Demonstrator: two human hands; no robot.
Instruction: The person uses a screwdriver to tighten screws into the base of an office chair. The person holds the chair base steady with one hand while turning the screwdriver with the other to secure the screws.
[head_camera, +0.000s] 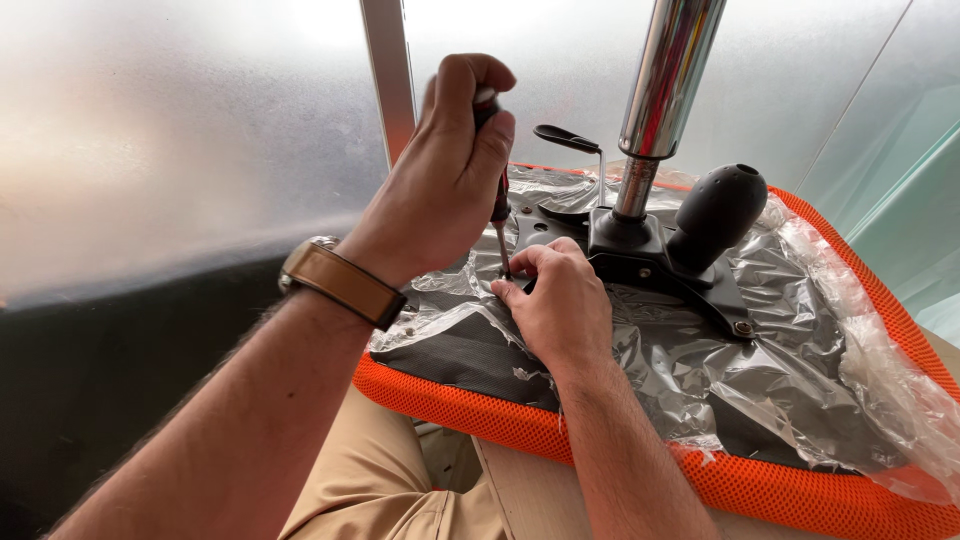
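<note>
At the centre of the view, the left hand (450, 165) is raised, its grip wrapped tight around the handle of a screwdriver (497, 215), wrist bent, with a brown-strapped watch (340, 280) on the forearm. Just at 5 o'clock from it, the right hand (555, 300) rests on the plastic wrap (700, 350), its grip pinched around the screwdriver's tip. The screwdriver stands nearly upright, long axis running from 12 to 6 o'clock, tip down on the black metal plate (640, 255). This plate sits on the upturned orange-edged seat (560, 430), which lies on the worktop (530, 490). At 2 o'clock rise a chrome cylinder (665, 80), a black knob (720, 205) and a thin lever (570, 140), crowding the right hand.
</note>
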